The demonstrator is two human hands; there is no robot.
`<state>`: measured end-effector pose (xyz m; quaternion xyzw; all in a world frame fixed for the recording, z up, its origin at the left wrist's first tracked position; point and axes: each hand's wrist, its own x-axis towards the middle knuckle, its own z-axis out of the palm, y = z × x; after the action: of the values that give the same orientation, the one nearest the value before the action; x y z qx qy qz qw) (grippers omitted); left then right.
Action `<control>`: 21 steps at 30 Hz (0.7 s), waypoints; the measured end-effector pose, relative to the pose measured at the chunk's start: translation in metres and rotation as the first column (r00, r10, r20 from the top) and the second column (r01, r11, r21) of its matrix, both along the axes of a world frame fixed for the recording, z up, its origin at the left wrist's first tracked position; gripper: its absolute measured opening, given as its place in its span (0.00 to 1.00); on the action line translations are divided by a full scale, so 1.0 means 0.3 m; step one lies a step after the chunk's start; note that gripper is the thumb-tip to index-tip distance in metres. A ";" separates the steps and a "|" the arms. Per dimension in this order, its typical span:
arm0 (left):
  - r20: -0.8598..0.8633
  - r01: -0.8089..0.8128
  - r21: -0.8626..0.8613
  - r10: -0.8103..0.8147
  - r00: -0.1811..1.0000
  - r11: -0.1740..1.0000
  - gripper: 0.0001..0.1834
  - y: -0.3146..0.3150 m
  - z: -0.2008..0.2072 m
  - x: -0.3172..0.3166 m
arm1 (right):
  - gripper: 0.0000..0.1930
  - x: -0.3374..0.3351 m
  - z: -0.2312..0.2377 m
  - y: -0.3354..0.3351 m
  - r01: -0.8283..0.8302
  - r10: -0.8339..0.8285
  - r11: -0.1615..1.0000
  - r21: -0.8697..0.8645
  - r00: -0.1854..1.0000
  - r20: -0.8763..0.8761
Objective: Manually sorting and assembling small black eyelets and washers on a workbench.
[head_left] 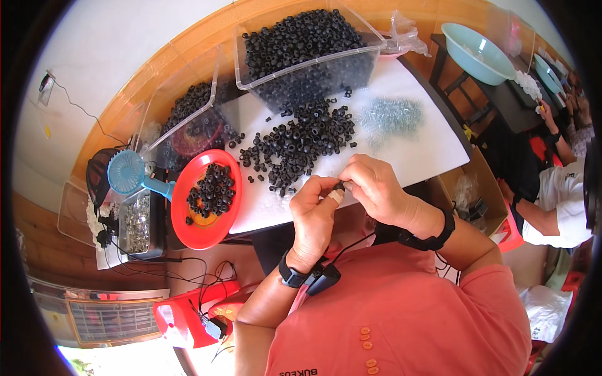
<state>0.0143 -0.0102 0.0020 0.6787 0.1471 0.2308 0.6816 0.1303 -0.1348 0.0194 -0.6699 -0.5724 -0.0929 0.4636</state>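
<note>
At the near edge of the white tabletop [439,149], my two hands meet fingertip to fingertip. A small dark part [339,186], like the black ring-shaped pieces on the table, shows between them. My left hand [311,213] pinches it with thumb and forefinger; a pale wrap covers the thumb tip. From the other side, my right hand [379,190] closes its fingers on the same part, hiding much of it. Just beyond lies a loose pile of black ring-shaped pieces [307,141]. A heap of small clear glassy pieces [392,117] is to its right.
A clear bin [295,79] full of black pieces stands at the back; another clear bin [213,103] is left of it. A red plate [182,216] holds finished-looking black pieces beside a blue fan [125,172]. On the right are a cardboard box [498,188] and a co-worker's arm [533,216].
</note>
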 end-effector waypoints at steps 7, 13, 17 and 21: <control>-0.078 0.076 -0.428 -0.121 0.990 0.901 0.08 0.021 0.023 0.002 | 0.12 0.036 -0.039 -0.008 -0.127 0.128 0.992 0.016 0.966 -0.225; -0.101 0.071 -0.430 -0.126 0.987 0.900 0.08 0.017 0.022 0.001 | 0.12 0.027 -0.040 -0.017 -0.138 0.139 0.990 0.020 0.974 -0.180; -0.084 0.100 -0.433 -0.150 0.985 0.896 0.08 0.028 0.025 -0.009 | 0.14 -0.006 -0.036 -0.030 -0.089 0.094 0.994 0.058 0.992 -0.081; -0.120 0.078 -0.417 -0.140 0.983 0.905 0.08 0.015 0.052 -0.006 | 0.15 -0.035 -0.059 -0.013 -0.006 0.005 0.994 0.112 1.000 0.013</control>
<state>0.0124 -0.0055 0.0177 0.5425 0.2039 0.1058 0.8081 0.1199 -0.1387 0.0018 -0.6407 -0.5712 -0.1279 0.4969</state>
